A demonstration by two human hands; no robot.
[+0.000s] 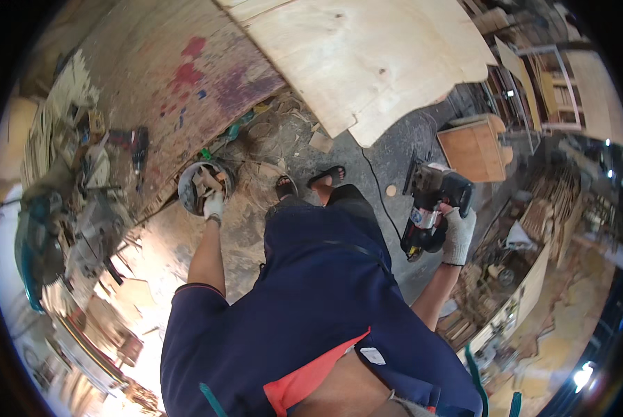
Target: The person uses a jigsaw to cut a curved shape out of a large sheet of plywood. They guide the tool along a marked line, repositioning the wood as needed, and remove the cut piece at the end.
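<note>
My left hand (214, 206), in a white knit glove, reaches to the near rim of a round grey bucket (185, 189) beside the workbench. Wood scraps (210, 182) fill the bucket. The fingers look closed there, but whether they grip the rim or a scrap is too small to tell. Out to the right, my right hand (459, 235), gloved the same way, is wrapped round a bulky black handheld power tool (428, 208), whose exact kind is unclear. The tool is held above the floor, with a black cord (379, 191) running near it.
A paint-stained workbench (151, 76) and a pale plywood sheet (367, 55) lie ahead. A drill (138, 147) and a teal-guarded saw (37, 243) sit left. At right stand a wooden cabinet piece (473, 149) and a scrap-filled bin (516, 306). Offcuts litter the floor.
</note>
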